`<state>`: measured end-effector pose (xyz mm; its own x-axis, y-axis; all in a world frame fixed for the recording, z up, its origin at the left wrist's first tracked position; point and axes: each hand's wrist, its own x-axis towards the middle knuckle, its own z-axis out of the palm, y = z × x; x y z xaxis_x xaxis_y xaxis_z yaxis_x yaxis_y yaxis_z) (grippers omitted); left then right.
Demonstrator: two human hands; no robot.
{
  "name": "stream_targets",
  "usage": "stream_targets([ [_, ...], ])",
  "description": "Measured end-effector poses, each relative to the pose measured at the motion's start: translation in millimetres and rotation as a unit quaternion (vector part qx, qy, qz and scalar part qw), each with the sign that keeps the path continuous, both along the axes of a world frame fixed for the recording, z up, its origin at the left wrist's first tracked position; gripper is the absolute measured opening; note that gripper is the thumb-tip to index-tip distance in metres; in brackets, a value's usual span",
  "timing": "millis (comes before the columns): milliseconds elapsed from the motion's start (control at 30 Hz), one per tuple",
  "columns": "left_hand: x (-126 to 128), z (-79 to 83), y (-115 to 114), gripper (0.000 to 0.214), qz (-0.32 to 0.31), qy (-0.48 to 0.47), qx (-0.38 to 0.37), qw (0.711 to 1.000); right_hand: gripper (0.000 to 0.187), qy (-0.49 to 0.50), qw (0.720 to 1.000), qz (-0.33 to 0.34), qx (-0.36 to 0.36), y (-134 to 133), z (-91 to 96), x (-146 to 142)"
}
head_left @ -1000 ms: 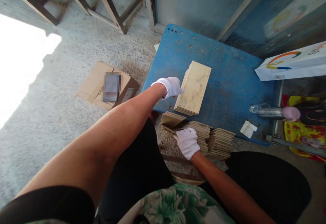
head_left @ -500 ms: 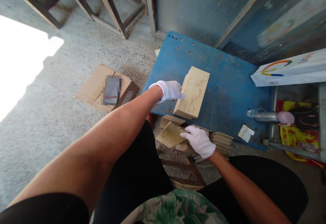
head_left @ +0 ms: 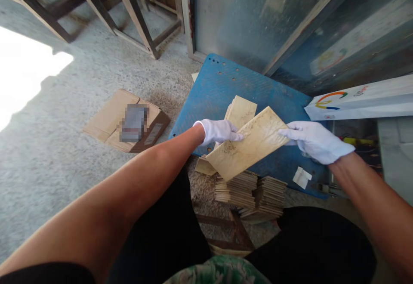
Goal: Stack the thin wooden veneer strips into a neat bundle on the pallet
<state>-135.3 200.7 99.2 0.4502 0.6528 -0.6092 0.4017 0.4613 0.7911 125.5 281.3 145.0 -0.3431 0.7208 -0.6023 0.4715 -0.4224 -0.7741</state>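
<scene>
A thin, pale wooden board with dark grain marks is held tilted above a blue board-like surface. My right hand, in a white glove, pinches its right end between thumb and fingers. At its upper left edge, my gloved left hand is closed on the same board, fingertips on its face. Behind and partly hidden by it lies a stack of similar boards on the blue surface. Below, nearer my legs, are more piles of boards, one of them to the right.
On the floor at left, a cardboard box carries a blurred phone-like object. A white paper bag lies at the right, with a crumpled white paper nearer me. A framed glass panel stands behind; wooden legs are at upper left.
My right hand has moved up and right from the lower piles, bringing a board across in front of the stack. My left hand now grips that board too. The view has shifted slightly.
</scene>
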Motion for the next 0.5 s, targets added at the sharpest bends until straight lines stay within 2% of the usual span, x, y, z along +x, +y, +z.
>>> stream_targets([
  [67,5.8,-2.5,4.6,0.026,0.061,0.013,0.032,0.998,0.038,0.052,0.997,-0.063,-0.013,11.4,-5.8,-3.6],
  [133,10.2,-3.6,9.4,0.027,0.121,-0.002,0.034,0.992,0.034,0.101,0.985,-0.138,-0.010,13.8,-17.4,-8.9],
  [267,16.0,-8.9,18.4,0.029,0.211,-0.041,0.012,0.977,0.037,0.109,0.965,-0.236,-0.043,-4.4,-53.1,-19.7],
  [367,18.2,-17.6,25.1,0.029,0.219,-0.007,0.004,0.976,0.028,0.132,0.953,-0.268,-0.055,-22.6,-80.8,-26.1],
  [500,20.3,-27.0,34.3,0.029,0.163,0.049,-0.007,0.985,0.030,0.177,0.935,-0.299,-0.066,-31.4,-107.4,-31.6],
])
